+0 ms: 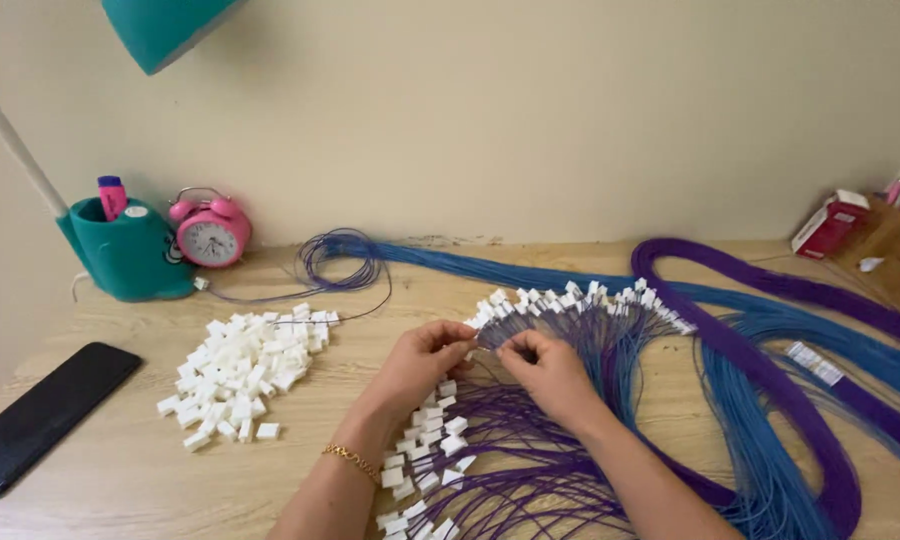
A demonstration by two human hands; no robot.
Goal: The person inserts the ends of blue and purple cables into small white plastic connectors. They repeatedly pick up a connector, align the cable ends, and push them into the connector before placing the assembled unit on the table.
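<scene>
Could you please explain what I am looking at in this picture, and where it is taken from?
This is one picture from a camera worn on a person's head, looking down at a wooden desk. No machine is involved: the left hand and right hand are bare, and together they pinch thin purple wires near a fanned row of wires with white connectors. A pile of loose white connector housings lies to the left, beside a black phone. Behind stand a teal desk lamp and a pink alarm clock. Blue wire bundles and purple ones sweep off to the right.
</scene>
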